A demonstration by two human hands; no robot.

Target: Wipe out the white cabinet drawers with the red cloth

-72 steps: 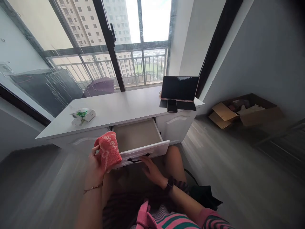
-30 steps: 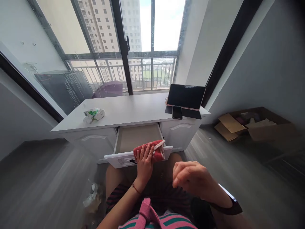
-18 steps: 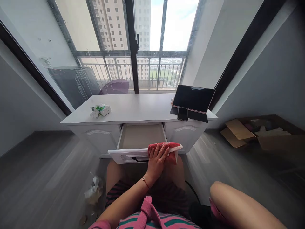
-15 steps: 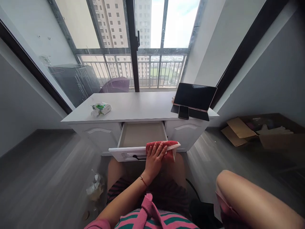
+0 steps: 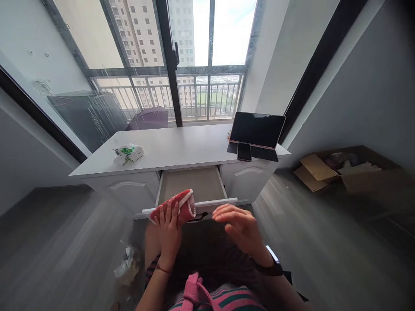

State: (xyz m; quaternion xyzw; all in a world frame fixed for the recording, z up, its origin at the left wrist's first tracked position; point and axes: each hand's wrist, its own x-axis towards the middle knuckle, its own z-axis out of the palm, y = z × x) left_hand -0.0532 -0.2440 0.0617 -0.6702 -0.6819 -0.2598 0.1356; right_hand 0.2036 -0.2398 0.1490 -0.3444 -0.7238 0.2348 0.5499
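Observation:
A folded red cloth with white edging (image 5: 186, 206) lies over the left part of the top edge of a pulled-out drawer (image 5: 210, 201). My left hand (image 5: 169, 231) presses it there, fingers laid over the cloth and the thumb out of sight. Just in front of the drawer's right half hovers my right hand (image 5: 240, 226), empty, with its thumb apart from its slightly bent fingers. Between the two hands the dark drawer handle (image 5: 202, 216) shows partly. The inside of the drawer is bare where it can be seen.
On the white desk (image 5: 181, 149) stand a tissue pack (image 5: 129, 152) at left and a tablet (image 5: 257, 129) with a phone (image 5: 244, 152) at right. An open cardboard box (image 5: 320, 167) sits on the floor at right, a plastic bag (image 5: 126, 263) at lower left.
My left hand has slid the red cloth leftward along the drawer front. My right hand has come up from the lower right to near the drawer. The view has shifted slightly.

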